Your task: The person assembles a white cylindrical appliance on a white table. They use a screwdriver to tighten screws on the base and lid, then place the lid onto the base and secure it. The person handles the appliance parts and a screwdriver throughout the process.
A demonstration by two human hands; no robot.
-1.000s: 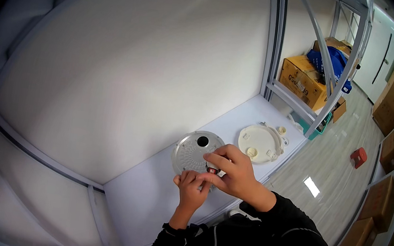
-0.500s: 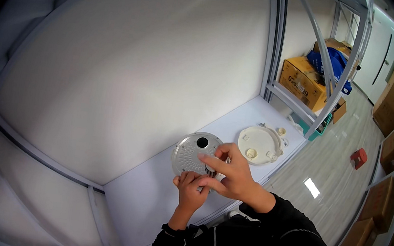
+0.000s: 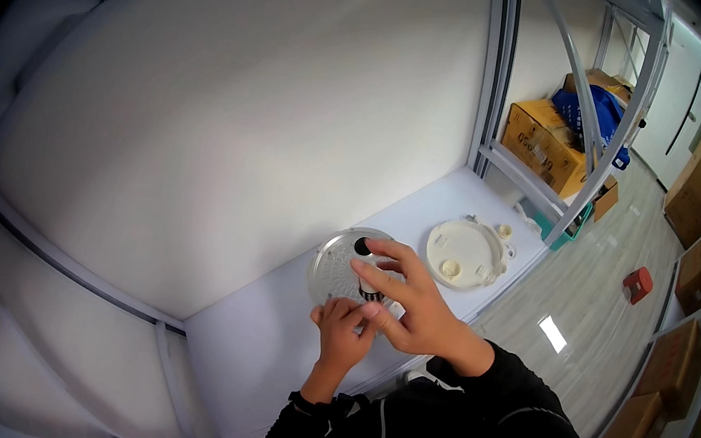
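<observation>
- 1 small cyl. part [image 3: 369, 294], mid-frame, pinched in R hand [image 3: 422, 311], not set down
- L hand [image 3: 342, 338] bunched by silver disc [image 3: 332, 261]; hold: can't tell
- White dish [image 3: 476, 248], ctr-right, untouched

One silver disc [image 3: 334, 266], one cream dish [image 3: 455, 244]

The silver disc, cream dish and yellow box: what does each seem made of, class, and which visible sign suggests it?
Silver disc: probably metal, slightly shiny; its grey sheen and bright rim suggest it, though coated plastic is possible.
Cream dish: likely moulded plastic, smooth, even in colour.
Yellow box: apparently cardboard, matte, with flat printed panels.
</observation>
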